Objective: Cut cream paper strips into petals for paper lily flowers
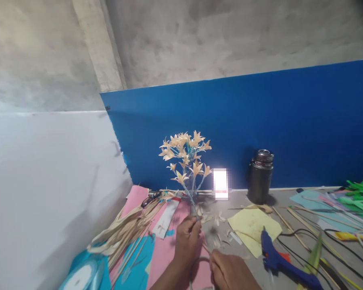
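Cream flowers [184,151] stood upright
Our left hand [186,237] gripped their stem [192,209]; our right hand [231,270] clenched a strip [206,247].

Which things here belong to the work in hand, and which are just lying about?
Work in hand:
- pale flower spray, stem in left hand
- thin strand at right hand
- probably glue gun, though untouched

Apparently just lying about:
- dark flask
- eyeglasses
- green strands
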